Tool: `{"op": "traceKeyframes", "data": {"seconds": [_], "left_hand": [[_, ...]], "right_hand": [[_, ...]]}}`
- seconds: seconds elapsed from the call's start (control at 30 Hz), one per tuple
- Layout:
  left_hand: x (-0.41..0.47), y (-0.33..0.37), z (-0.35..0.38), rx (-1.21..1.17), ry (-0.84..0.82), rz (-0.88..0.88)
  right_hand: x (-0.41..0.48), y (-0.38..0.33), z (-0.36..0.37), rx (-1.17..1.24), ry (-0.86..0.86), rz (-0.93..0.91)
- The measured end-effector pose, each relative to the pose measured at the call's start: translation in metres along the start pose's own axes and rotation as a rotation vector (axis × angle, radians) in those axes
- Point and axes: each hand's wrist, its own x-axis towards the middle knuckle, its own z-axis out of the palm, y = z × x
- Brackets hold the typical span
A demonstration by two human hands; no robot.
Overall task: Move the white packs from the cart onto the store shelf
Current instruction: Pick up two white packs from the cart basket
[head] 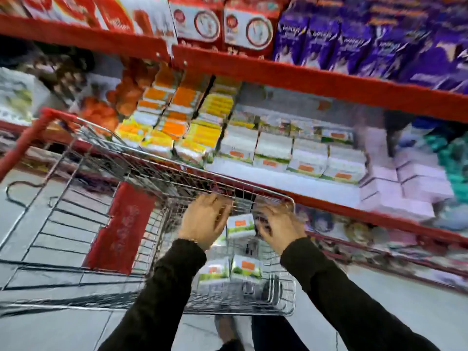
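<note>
Several white packs with green bands and orange labels lie in the wire cart [162, 171]. One white pack [240, 226] stands up between my hands; two more packs [229, 272] lie below it. My left hand [205, 220] hovers at its left side, fingers spread. My right hand [278, 225] is at its right side, fingers spread. Whether either hand touches the pack is blurred. Matching white packs [293, 154] are stacked on the middle store shelf [291, 184] beyond the cart.
Orange and yellow packs [177, 122] fill the shelf's left part, pale pink boxes [405, 183] its right. Purple cartons [367, 41] and red-white boxes [220, 24] stand on the upper shelf. The cart's red handle [22, 145] is at the left; a red seat flap [121, 226] hangs inside.
</note>
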Motion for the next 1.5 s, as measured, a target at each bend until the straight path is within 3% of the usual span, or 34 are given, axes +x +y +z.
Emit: {"op": "traceKeyframes", "data": {"seconds": [0.37,0.6,0.73,0.93,1.13,1.3,1.5], "left_hand": [[0.020,-0.091,0.139,0.041,-0.600,-0.247],[0.047,-0.127,0.211,0.074,-0.826,-0.164],[0.048,-0.129,0.226,0.021,-0.812,-0.195],[0.044,-0.112,0.218,0.041,-0.697,-0.144],[0.019,-0.104,0.205,0.106,-0.592,-0.133],[0.004,-0.085,0.162,0.132,-0.476,-0.149],[-0.007,-0.055,0.087,0.100,-0.247,-0.192]], "right_hand": [[0.104,0.031,0.126,-0.050,-0.393,-0.012],[0.151,0.043,0.178,-0.255,-0.600,-0.117],[0.150,0.045,0.189,-0.334,-0.586,-0.124],[0.137,0.035,0.180,-0.362,-0.383,-0.180],[0.118,0.019,0.167,-0.183,-0.365,-0.125],[0.097,0.012,0.135,-0.224,-0.412,-0.058],[0.057,0.001,0.051,-0.084,-0.250,0.088]]}}
